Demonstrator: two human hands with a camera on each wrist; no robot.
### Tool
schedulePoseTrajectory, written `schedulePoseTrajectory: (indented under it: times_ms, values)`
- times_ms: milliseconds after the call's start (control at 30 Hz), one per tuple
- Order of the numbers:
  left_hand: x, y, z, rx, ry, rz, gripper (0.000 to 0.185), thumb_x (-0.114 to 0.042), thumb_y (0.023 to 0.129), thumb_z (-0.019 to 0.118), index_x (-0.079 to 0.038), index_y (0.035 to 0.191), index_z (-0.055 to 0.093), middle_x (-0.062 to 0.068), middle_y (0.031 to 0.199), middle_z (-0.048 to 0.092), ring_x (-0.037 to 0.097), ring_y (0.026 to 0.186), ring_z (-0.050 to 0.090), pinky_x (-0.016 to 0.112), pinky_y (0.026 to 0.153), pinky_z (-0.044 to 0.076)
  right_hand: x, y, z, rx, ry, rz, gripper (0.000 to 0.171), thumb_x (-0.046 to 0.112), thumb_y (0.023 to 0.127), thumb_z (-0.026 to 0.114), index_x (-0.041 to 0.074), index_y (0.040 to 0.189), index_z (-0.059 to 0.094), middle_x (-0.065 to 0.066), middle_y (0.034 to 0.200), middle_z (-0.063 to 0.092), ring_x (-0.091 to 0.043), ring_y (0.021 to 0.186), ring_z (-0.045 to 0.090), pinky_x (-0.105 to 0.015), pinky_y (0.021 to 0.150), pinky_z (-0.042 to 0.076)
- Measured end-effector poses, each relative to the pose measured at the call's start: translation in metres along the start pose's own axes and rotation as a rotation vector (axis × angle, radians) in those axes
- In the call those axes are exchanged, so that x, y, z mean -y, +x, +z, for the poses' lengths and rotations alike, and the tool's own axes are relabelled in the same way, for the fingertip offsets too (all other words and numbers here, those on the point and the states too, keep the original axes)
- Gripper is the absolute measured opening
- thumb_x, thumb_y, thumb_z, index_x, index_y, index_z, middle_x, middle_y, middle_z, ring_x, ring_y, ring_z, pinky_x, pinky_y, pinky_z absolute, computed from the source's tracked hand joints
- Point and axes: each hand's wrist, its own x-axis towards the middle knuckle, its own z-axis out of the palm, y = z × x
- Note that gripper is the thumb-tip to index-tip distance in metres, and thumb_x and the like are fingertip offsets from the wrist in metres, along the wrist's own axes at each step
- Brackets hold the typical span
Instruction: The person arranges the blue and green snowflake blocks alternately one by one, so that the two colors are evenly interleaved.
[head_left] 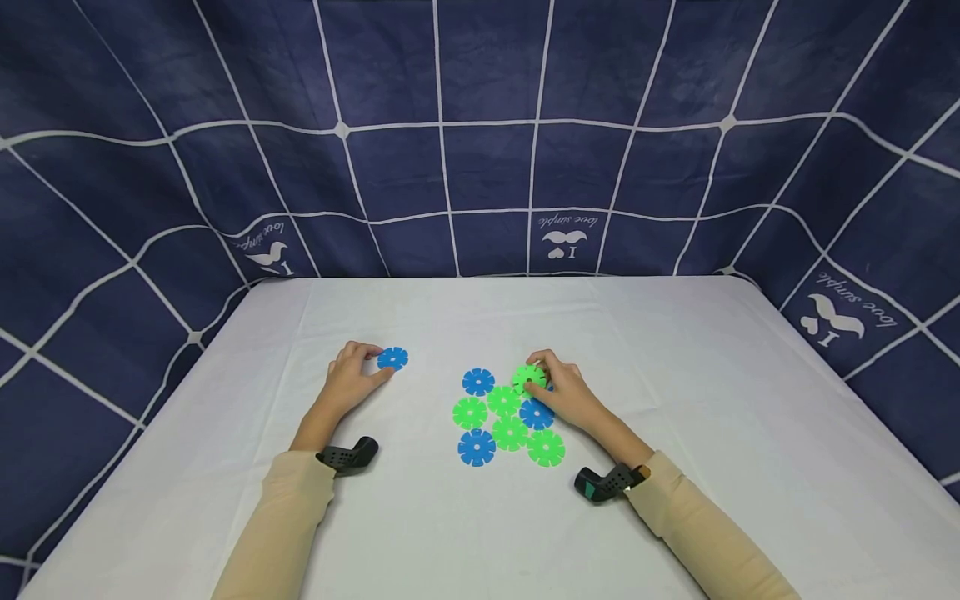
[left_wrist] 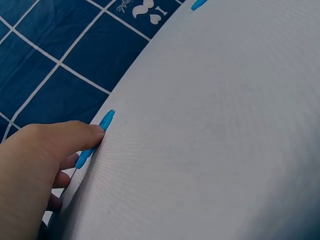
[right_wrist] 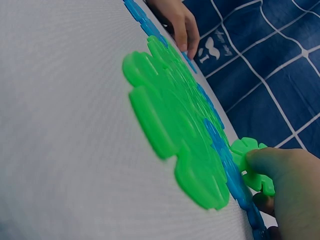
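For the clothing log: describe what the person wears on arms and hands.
Both arms wear long, pale beige sleeves that end at the wrists. The left hand and right hand are bare, with no gloves or rings visible. A small black camera with dotted holes sits under the left wrist; the right wrist's device is black with a teal patch.

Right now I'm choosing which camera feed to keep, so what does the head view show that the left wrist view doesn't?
Only the head view shows the right hand pinching a green disc at the edge of the cluster of green and blue discs, plus both sleeves and the whole white table. Only the left wrist view shows, close up and edge-on, the thumb pressed against the rim of the lone blue disc. Both show the left hand touching that blue disc, the table surface and the blue grid backdrop.
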Motion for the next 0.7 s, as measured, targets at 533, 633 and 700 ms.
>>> schedulePoseTrajectory:
  times_ms: [533, 633, 700]
  values:
    - [0.003, 0.000, 0.003, -0.017, 0.049, 0.031, 0.049, -0.033, 0.084, 0.059, -0.002, 0.121, 0.050, 0.018, 0.122, 0.045, 0.034, 0.115, 0.040, 0.047, 0.092, 0.026, 0.011, 0.004, -0.006, 0.004, 0.238, 0.098, 0.036, 0.021, 0.088, 0.059, 0.015, 0.122, 0.048, -0.003, 0.078, 0.049, -0.013, 0.063, 0.039, -0.025, 0.058, 0.034]
    - [0.003, 0.000, 0.003, -0.016, 0.051, 0.031, 0.049, -0.033, 0.084, 0.059, -0.003, 0.121, 0.050, 0.018, 0.123, 0.045, 0.034, 0.116, 0.040, 0.047, 0.092, 0.027, 0.016, 0.005, -0.007, -0.029, 0.245, 0.078, 0.035, 0.021, 0.088, 0.059, 0.016, 0.122, 0.050, -0.001, 0.067, 0.040, -0.010, 0.055, 0.035, -0.023, 0.052, 0.031]
    - [0.002, 0.000, 0.003, -0.018, 0.050, 0.030, 0.049, -0.033, 0.084, 0.059, -0.003, 0.121, 0.050, 0.018, 0.123, 0.045, 0.034, 0.116, 0.040, 0.047, 0.092, 0.027, 0.020, 0.008, -0.005, -0.041, 0.253, 0.058, 0.034, 0.021, 0.088, 0.059, 0.017, 0.121, 0.051, 0.001, 0.062, 0.036, -0.007, 0.051, 0.032, -0.022, 0.049, 0.030]
